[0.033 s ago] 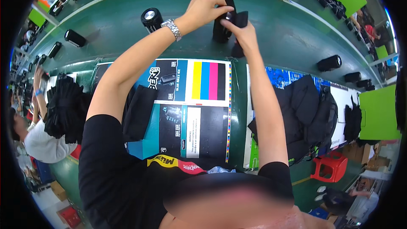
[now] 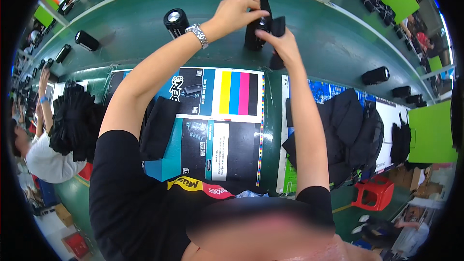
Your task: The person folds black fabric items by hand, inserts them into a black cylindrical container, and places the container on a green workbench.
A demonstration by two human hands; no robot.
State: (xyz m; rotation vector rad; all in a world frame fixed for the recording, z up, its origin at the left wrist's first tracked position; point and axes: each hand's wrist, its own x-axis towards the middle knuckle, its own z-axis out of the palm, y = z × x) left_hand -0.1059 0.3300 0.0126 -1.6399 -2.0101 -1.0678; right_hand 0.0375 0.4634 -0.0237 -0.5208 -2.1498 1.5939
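At the far side in front of me, both hands work on a black cloth pouch (image 2: 278,26) around a dark cylinder (image 2: 253,40), which looks like a portable speaker. My left hand (image 2: 237,13) pinches the pouch's upper edge from the left, fingers bent and thumb pressed in. From the right, my right hand (image 2: 284,47) closes on the side of it, with a flap of cloth standing beside the thumb. The cloth and fingers hide part of the cylinder. Left of them, a black cylindrical speaker (image 2: 176,21) with a silvery end stands on the green bench (image 2: 212,58).
Black cloth pouches are heaped at left (image 2: 75,121) and right (image 2: 345,125); a folded black cloth (image 2: 160,128) lies on a colourful printed sheet (image 2: 237,140). More speakers lie at far left (image 2: 87,40) and right (image 2: 375,75). A co-worker (image 2: 50,159) sits at left; a red stool (image 2: 373,193) stands right.
The whole view has shifted very slightly. Both hands keep their hold on the black cloth pouch, and the flap by my right thumb sits a little lower in the picture.
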